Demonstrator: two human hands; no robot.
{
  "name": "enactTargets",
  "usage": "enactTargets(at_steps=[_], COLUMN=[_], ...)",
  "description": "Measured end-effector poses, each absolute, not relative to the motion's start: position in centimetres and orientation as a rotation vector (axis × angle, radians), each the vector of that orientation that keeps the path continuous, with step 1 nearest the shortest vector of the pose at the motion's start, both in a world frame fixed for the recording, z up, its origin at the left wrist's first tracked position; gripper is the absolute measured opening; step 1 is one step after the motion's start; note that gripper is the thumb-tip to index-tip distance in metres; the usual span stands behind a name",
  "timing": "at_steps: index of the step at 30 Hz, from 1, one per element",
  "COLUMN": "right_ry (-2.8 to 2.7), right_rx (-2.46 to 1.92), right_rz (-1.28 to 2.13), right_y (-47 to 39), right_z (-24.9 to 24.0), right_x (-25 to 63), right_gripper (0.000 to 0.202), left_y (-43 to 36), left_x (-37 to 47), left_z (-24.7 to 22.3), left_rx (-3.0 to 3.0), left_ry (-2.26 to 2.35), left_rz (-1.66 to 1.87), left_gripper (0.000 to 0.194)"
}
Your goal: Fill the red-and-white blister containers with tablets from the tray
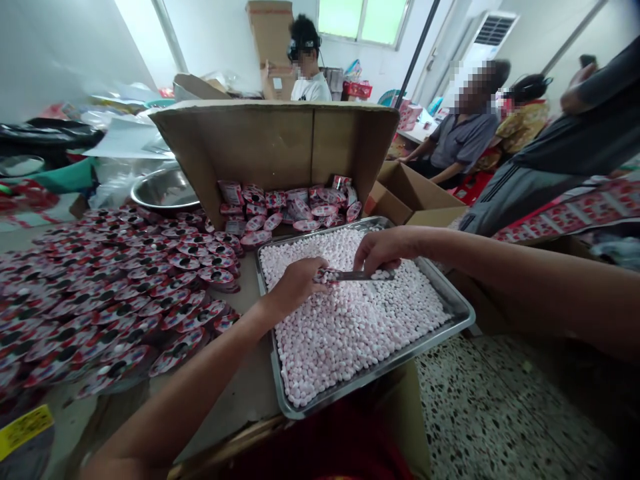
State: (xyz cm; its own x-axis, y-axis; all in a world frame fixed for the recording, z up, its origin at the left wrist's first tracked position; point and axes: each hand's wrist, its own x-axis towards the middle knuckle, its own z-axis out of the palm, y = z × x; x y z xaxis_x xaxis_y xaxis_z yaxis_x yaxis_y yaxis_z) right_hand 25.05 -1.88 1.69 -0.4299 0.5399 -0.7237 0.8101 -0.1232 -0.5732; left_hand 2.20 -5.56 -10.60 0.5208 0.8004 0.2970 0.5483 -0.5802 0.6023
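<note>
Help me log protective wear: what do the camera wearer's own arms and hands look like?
Each grip is a bare hand: left hand and right hand, no glove visible. The left forearm and right forearm show no sleeve, watch or cable. Rings can't be made out.

The table (237, 407) carries printed packets (125, 290) and a metal tray (385, 371).

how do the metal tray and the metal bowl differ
The metal tray is rectangular; the metal bowl has a round rim. The tray is nearer and looks larger; the bowl sits farther back, to the left. Both are shiny grey metal.
</note>
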Motion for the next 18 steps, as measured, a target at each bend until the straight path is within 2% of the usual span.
enactTargets(at_steps=[5, 8, 11, 14, 18], right_ry=[1.873, 2.001, 2.273, 2.311, 2.232], right_rx=[1.567, 1.710, 1.975, 1.989, 1.961], right_rz=[-1.649, -1.579, -1.000, -0.424, -0.249], right_y=[-3.0, -5.1, -7.9, -10.4, -11.5], right_z=[3.1, 1.1, -3.8, -9.1, -12.8], right_x=[28.0, 32.6, 36.4, 36.3, 31.3], right_gripper=[0.028, 0.035, 0.027, 0.024, 0.030], left_y=[-5.2, -5.5, -7.0, -8.9, -9.8], left_x=[2.8, 3.7, 5.1, 7.2, 11.9], left_z=[-11.1, -11.8, -13.2, -15.1, -17.2], left_rx=[2.092, 1.891, 1.716, 1.580, 1.420], left_ry=[1.125, 1.263, 1.407, 1.478, 1.505], left_rz=[0.823, 0.868, 1.049, 1.297, 1.519], left_gripper=[0.040, 0.041, 0.039, 0.038, 0.037])
